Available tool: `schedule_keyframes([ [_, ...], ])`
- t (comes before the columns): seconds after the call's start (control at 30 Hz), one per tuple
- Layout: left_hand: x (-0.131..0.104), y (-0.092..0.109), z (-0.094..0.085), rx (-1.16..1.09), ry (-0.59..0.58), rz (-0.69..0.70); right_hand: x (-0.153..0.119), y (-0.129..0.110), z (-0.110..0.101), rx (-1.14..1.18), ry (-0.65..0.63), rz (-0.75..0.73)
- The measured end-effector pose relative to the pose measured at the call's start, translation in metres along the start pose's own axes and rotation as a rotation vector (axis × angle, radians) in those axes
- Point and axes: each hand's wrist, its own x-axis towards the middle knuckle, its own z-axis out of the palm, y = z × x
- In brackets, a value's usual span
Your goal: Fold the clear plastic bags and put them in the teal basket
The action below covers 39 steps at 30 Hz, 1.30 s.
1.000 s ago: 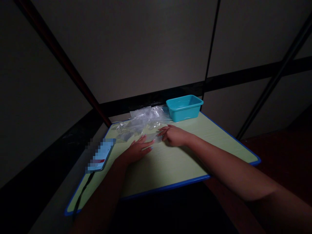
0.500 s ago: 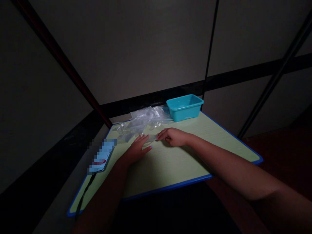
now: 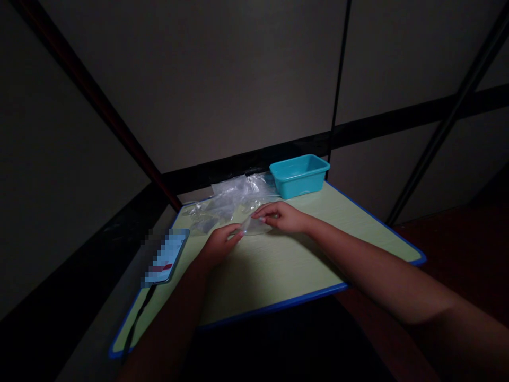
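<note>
Between my hands, just above the table, is a small clear plastic bag point(image 3: 253, 225). My left hand point(image 3: 220, 244) pinches its left edge between thumb and fingers. My right hand point(image 3: 283, 217) grips the bag's upper right part, fingertips closed on the film. Just behind lies a loose pile of clear plastic bags point(image 3: 234, 196), crumpled and shiny. The bag's exact outline is hard to make out in the dim light.
A turquoise plastic basin point(image 3: 300, 183) stands at the back of the pale green table point(image 3: 278, 281), which has a blue edge. A phone point(image 3: 167, 260) with a lit screen lies at the left, a black cable point(image 3: 139, 318) running from it. A panelled wall point(image 3: 238, 79) rises behind.
My left hand has gone from fingers spread flat on the table to pinching the bag. My right hand has lifted its side of the bag slightly.
</note>
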Motion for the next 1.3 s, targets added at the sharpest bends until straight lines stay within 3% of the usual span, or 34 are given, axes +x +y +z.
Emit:
schedule_keyframes([
  [0.33,0.000,0.005,0.002,-0.301,-0.044,-0.097,0.000,0.003,-0.001,0.010,0.038,-0.063],
  [0.57,0.000,0.001,0.003,-0.293,-0.081,-0.069,0.001,0.003,-0.002,0.009,0.040,-0.065],
  [0.9,0.000,0.009,-0.005,-0.379,-0.008,-0.204,0.000,-0.001,-0.003,0.031,0.131,-0.038],
  [1.13,-0.002,0.009,-0.006,-0.751,-0.013,-0.343,0.002,0.003,0.001,0.152,0.216,0.174],
  [1.3,-0.001,0.005,-0.004,-0.771,-0.084,-0.406,0.001,0.010,0.011,0.229,0.204,0.328],
])
